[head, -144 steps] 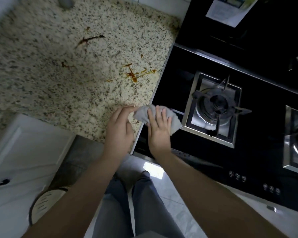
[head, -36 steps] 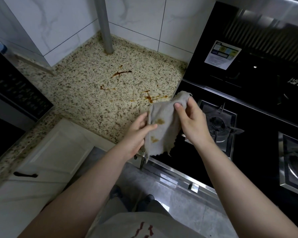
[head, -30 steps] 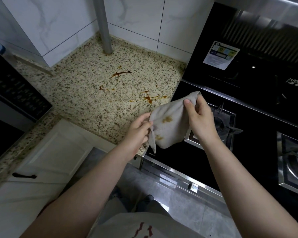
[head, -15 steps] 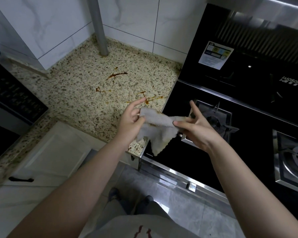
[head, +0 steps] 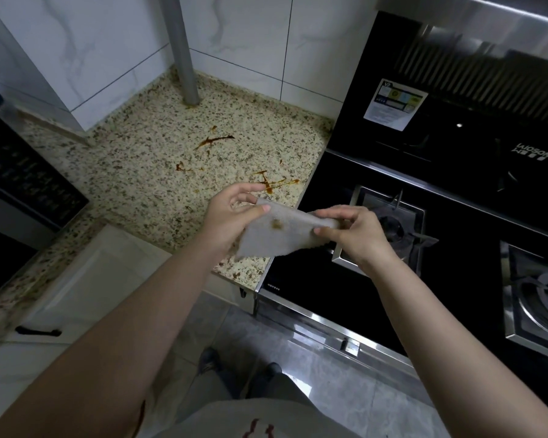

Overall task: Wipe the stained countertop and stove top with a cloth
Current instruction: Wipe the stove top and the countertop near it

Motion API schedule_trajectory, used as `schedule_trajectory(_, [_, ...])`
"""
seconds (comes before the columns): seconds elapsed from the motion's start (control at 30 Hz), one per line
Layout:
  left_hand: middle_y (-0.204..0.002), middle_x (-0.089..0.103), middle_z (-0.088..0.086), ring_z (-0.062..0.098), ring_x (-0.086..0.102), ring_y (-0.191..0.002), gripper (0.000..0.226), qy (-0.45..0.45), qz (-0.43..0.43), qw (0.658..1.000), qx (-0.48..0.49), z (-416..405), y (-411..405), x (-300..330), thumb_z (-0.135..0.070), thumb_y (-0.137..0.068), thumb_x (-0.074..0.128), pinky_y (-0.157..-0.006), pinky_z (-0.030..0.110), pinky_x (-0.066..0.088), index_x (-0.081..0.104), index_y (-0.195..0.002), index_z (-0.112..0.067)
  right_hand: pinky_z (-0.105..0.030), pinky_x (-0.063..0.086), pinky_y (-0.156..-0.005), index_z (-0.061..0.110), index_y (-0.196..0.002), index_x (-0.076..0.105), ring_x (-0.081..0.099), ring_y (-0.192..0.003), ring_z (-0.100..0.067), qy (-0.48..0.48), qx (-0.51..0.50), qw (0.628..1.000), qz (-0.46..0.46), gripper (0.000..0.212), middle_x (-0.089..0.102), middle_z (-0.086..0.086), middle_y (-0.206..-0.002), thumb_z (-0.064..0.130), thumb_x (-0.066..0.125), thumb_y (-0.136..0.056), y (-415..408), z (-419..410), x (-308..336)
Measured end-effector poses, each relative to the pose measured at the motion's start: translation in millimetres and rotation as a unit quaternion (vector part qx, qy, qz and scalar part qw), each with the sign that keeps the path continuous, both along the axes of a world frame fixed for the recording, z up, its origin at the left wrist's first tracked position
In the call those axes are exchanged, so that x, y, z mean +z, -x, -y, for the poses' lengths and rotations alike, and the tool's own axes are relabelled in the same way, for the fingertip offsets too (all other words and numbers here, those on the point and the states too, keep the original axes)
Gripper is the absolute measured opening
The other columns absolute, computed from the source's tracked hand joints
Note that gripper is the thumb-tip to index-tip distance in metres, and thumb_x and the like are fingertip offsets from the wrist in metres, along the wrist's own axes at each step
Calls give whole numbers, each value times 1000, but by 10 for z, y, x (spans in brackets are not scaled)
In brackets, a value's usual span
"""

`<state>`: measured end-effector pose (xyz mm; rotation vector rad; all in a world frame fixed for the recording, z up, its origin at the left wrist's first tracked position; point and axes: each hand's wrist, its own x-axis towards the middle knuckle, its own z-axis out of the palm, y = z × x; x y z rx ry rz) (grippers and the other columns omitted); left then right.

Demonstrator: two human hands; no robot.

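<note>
The table (head: 146,184) fills the corner, with the stove top (head: 329,273) touching its right edge. A pipe (head: 184,58) stands at the table's back edge. Stains (head: 214,141) lie mid-table and near the right edge. The cloth (head: 279,235) hangs above the table's front right corner, between the left hand (head: 228,216) and right hand (head: 355,232).

The speckled granite countertop (head: 146,181) runs into a tiled corner; a grey pipe (head: 184,58) stands on it at the back; brown sauce streaks (head: 214,141) are smeared across the middle, more (head: 274,183) close to the right edge; the black glass stove top (head: 323,273) butts right up against that edge, with two steel-framed burners (head: 393,229) set in it.
</note>
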<state>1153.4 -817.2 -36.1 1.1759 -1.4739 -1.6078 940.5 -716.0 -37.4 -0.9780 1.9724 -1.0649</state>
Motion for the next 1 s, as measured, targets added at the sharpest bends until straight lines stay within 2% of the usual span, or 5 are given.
schedule_trajectory(0.2, [-139, 59, -8, 10, 69, -108, 42, 97, 96, 989, -63, 108, -25, 24, -13, -81, 82, -93, 30, 58, 72, -117, -32, -14, 33, -101, 22, -101, 81, 45, -117, -4, 32, 15, 987, -156, 13, 48, 1, -121, 18, 80, -89, 29, 109, 190])
schedule_trajectory(0.4, [-108, 69, -5, 6, 67, -95, 12, 222, 181, 953, -96, 184, 24, 82, -16, -88, 76, -94, 32, 58, 73, -96, -25, -37, 37, -107, 21, -96, 72, 46, -123, -22, 40, 97, 966, -238, 6, 61, 2, -126, 26, 68, -98, 85, 218, 230])
schedule_trajectory(0.53, [-110, 68, -6, 12, 63, -106, 13, 219, 161, 957, -103, 194, 28, 232, -26, -98, 62, -105, 37, 48, 64, -99, -12, -38, 48, -79, 24, -90, 61, 60, -82, -20, 67, 89, 987, -113, 13, 63, 3, -83, 29, 60, -102, 59, 218, 232])
schedule_trajectory(0.77, [-79, 56, 11, 26, 48, -66, 19, 199, 93, 973, -67, 176, -9, 362, -39, -100, 57, -63, 40, 41, 58, -96, -20, -34, 54, -81, 19, -91, 75, 69, -88, -16, 93, 32, 979, 176, 21, 74, -2, -93, 33, 85, -79, -201, 241, 287])
schedule_trajectory(1.0, [-80, 53, 25, 35, 50, -66, 21, 194, 69, 976, -73, 223, -168, 369, -45, -97, 60, -64, 44, 42, 63, -94, -24, -26, 54, -65, 15, -84, 78, 69, -68, -10, 58, 123, 983, 127, 10, 75, 3, -78, 24, 80, -88, -345, 251, 258])
